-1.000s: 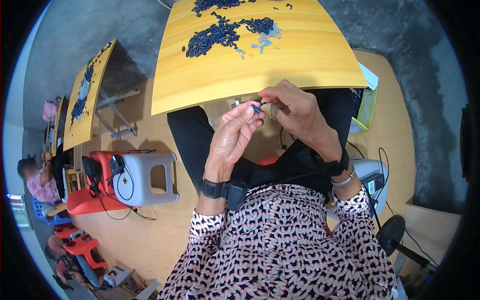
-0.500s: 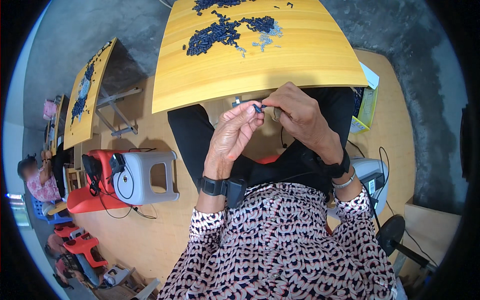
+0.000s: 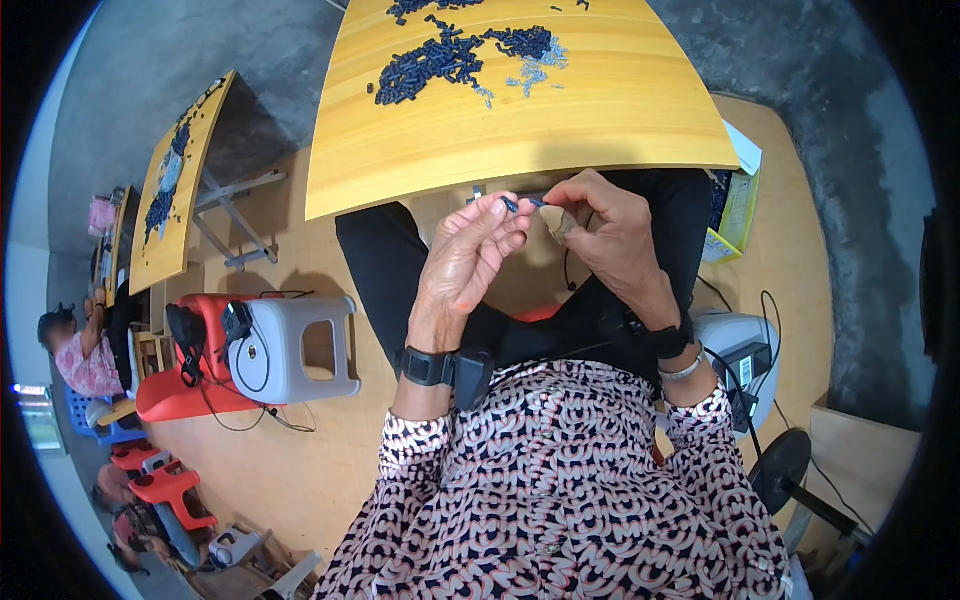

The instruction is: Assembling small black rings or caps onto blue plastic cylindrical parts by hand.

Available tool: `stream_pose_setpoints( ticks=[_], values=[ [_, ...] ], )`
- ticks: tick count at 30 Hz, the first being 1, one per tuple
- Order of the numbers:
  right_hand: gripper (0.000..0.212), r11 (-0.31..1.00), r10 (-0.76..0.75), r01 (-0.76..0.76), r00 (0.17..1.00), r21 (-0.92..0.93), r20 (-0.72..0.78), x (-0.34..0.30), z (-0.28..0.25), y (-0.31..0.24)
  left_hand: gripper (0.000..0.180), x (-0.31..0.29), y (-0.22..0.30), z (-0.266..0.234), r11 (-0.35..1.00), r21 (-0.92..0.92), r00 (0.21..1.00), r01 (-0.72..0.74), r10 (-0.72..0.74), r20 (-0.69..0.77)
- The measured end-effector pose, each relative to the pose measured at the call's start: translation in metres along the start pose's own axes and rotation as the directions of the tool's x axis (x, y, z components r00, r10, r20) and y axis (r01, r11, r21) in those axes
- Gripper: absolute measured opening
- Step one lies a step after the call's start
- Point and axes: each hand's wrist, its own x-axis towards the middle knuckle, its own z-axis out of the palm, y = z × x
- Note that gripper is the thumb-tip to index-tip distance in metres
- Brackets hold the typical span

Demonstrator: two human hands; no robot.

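Just past the near edge of the yellow wooden table (image 3: 600, 140), my hands are close together above my lap. My left hand (image 3: 470, 250) is closed, pinching a small dark plastic piece (image 3: 510, 205) between thumb and forefinger. My right hand (image 3: 615, 240) pinches another small dark piece (image 3: 538, 202) at its fingertips, a little apart from the first. Something tan (image 3: 555, 222) shows under the right fingers; its kind is unclear. On the table lie a heap of dark plastic pieces (image 3: 430, 68), a smaller dark heap (image 3: 525, 42) and scattered small silvery bits (image 3: 535, 75).
A grey stool (image 3: 290, 350) and red chair (image 3: 190, 385) stand to my left, with cables on the floor. A second table (image 3: 180, 190) with similar heaps is farther left, a person (image 3: 85, 350) near it. A yellow-green crate (image 3: 740, 215) stands right of my knees.
My right hand has drawn slightly right, so a gap shows between the two dark pieces that were together at my fingertips. My left hand has barely moved.
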Motion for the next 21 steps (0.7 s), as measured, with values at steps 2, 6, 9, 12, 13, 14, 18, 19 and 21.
stream_pose_setpoints(
  ticks=[2,6,9,12,13,14,18,19,21],
  values=[
    [0.022,0.995,-0.015,0.019,0.999,0.094,-0.044,-0.004,0.004,0.0,0.018,0.001,-0.001,-0.002,1.0,-0.014,1.0,-0.015,0.015,0.006],
    [0.021,0.992,-0.023,0.029,0.998,0.121,-0.05,-0.009,0.013,0.007,0.019,0.002,-0.003,0.001,0.999,-0.032,0.999,-0.031,0.032,0.018],
    [0.022,0.969,-0.041,0.058,0.996,0.239,-0.075,-0.009,0.017,0.015,0.018,0.002,-0.003,0.003,0.999,-0.021,0.999,-0.034,0.034,0.012],
    [0.023,0.97,-0.057,0.072,0.996,0.232,-0.072,-0.01,0.019,0.016,0.016,0.002,-0.004,-0.001,0.999,-0.042,0.998,-0.029,0.031,0.05],
    [0.024,0.969,-0.055,0.072,0.996,0.238,-0.074,-0.01,0.019,0.017,0.016,0.002,-0.004,0.0,0.999,-0.042,0.998,-0.027,0.029,0.05],
    [0.024,0.967,-0.054,0.071,0.996,0.243,-0.077,-0.011,0.019,0.017,0.015,0.002,-0.004,0.0,0.999,-0.037,0.998,-0.026,0.028,0.053],
    [0.022,0.969,-0.058,0.078,0.994,0.234,-0.089,-0.011,0.019,0.018,0.016,0.002,-0.005,0.0,0.999,-0.023,0.998,-0.024,0.025,0.055],
    [0.021,0.972,-0.094,0.114,0.99,0.207,-0.104,-0.01,0.018,0.017,0.016,0.002,-0.005,0.001,0.999,-0.023,0.998,-0.022,0.023,0.054],
    [0.02,0.973,-0.128,0.148,0.985,0.179,-0.118,-0.01,0.016,0.015,0.017,0.001,-0.005,0.007,0.999,0.007,0.999,-0.033,0.033,0.001]
  ],
)
